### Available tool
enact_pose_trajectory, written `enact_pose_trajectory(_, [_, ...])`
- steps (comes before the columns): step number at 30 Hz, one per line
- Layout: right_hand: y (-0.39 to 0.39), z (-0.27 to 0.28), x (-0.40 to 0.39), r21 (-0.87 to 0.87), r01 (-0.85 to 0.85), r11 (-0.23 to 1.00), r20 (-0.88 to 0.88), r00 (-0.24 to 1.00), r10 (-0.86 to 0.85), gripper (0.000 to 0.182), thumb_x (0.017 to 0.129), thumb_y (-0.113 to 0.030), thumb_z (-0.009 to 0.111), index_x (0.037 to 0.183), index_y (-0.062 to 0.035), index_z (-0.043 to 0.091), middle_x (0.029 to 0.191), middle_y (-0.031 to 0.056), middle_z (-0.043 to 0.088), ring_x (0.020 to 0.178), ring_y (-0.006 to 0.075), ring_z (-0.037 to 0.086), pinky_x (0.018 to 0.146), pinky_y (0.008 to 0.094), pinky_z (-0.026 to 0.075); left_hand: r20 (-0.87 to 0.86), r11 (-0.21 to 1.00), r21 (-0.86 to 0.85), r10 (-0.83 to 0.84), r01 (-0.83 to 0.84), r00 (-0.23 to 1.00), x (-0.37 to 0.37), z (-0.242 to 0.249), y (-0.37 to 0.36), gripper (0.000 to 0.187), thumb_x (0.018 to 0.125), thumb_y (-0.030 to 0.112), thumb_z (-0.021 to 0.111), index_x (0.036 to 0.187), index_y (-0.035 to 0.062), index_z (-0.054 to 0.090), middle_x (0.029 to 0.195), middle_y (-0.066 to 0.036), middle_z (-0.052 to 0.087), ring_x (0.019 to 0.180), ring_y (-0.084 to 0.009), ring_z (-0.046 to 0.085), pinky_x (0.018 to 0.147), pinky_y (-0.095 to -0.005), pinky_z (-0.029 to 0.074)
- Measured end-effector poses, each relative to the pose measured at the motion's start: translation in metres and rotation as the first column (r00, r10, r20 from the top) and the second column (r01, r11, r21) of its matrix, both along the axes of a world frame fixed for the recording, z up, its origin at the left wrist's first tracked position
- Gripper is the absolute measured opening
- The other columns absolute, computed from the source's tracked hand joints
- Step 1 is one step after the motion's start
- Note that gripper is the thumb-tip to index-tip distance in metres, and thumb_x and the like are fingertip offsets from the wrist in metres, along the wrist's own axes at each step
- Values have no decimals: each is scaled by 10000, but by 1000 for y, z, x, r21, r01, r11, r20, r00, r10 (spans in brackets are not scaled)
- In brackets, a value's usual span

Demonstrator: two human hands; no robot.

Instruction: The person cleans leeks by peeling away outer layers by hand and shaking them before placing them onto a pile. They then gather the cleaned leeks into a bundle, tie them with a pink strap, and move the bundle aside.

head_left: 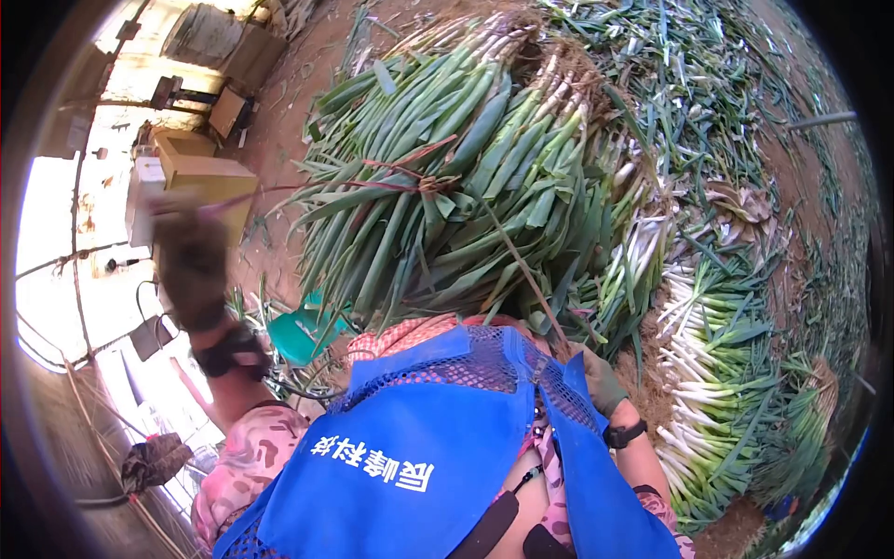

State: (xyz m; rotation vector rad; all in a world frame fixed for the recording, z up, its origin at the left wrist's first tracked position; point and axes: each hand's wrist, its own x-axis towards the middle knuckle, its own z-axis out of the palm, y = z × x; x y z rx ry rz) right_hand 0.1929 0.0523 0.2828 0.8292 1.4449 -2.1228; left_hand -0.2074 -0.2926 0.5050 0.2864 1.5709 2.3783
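A big bundle of green onions [400,224] lies in front of me, roots pointing away. Round its leaves passes a thin reddish-brown tie [433,184]. My left hand [191,252], gloved and smeared by motion, is raised at the left with one end of that tie, which stretches taut from the bundle. Close to my waist, my gloved right hand [598,380] is closed at the lower end of a brown strip [526,265] that runs down from the knot. Its fingers are partly hidden.
Trimmed white-stemmed onions [694,391] lie in a row at the right. Loose leaves [689,84] cover the ground behind. A green plastic object [303,334] sits beside my left forearm. A cardboard box [205,182] and other items stand at the left.
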Motion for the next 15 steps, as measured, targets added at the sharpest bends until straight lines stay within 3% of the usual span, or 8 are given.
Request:
enact_pose_trajectory(2, [3,5,-24,52,-65,997,22,998,64,470,905,-122,673,1328,-17,499,1163,28,627,1037,90,569,932,269,451,-214,989,126,99,-73,972,-21,65,-39,251,974,111,492,732,104,424,668,17,369,554,-100,275,588,-248,396])
enact_pose_trajectory(4, [1,-7,-41,98,-206,974,-62,975,213,463,913,-107,657,1336,-12,493,1183,33,624,1033,101,579,930,263,459,-642,914,-271,62,-302,764,-47,93,-59,178,970,94,498,798,93,451,723,-4,438,607,-109,374,615,-257,428])
enact_pose_trajectory(7, [-13,-14,-75,-144,-237,961,-67,971,229,459,930,-119,641,1343,-6,475,1213,30,606,1058,107,582,945,262,469,-825,308,-520,61,-797,562,-98,30,-69,118,959,156,551,1016,102,639,872,-44,630,718,-129,562,683,-297,486])
enact_pose_trajectory(9, [-22,-15,-94,-250,-202,947,-8,978,206,451,940,-128,634,1341,-1,471,1225,33,595,1070,100,577,945,255,468,-792,-28,-504,-383,-863,475,-124,-41,-47,218,961,268,564,1114,194,700,857,-78,697,742,-213,650,711,-334,509])
enact_pose_trajectory(10, [-25,-18,-99,-301,-180,937,25,980,197,447,944,-132,631,1339,1,470,1231,35,590,1077,96,575,945,252,467,-658,-266,-513,-489,-816,573,-141,-91,-41,225,966,302,551,1136,243,685,890,-122,685,786,-315,650,716,-384,515])
enact_pose_trajectory(11, [-29,-29,-100,-349,-135,927,29,988,155,436,944,-126,633,1332,2,482,1226,37,595,1072,100,582,948,251,469,-646,-25,-600,-573,-799,504,-134,-129,-13,210,921,259,538,1067,250,688,904,-111,684,754,-368,634,686,-454,517])
enact_pose_trajectory(13, [-35,-54,-96,-438,-43,898,49,996,72,415,942,-113,638,1318,2,507,1217,43,606,1064,108,596,953,248,473,-426,-23,-797,-686,-603,590,-136,-219,14,248,878,170,542,1096,204,654,899,-101,688,877,-350,641,738,-503,507])
enact_pose_trajectory(15, [-40,-44,-98,-451,56,891,92,996,-17,393,943,-114,638,1299,2,519,1203,42,609,1060,106,597,945,249,475,-185,-89,-942,-666,-323,723,-141,-296,33,418,862,110,530,1269,188,578,1176,-102,636,1122,-308,595,923,-457,493])
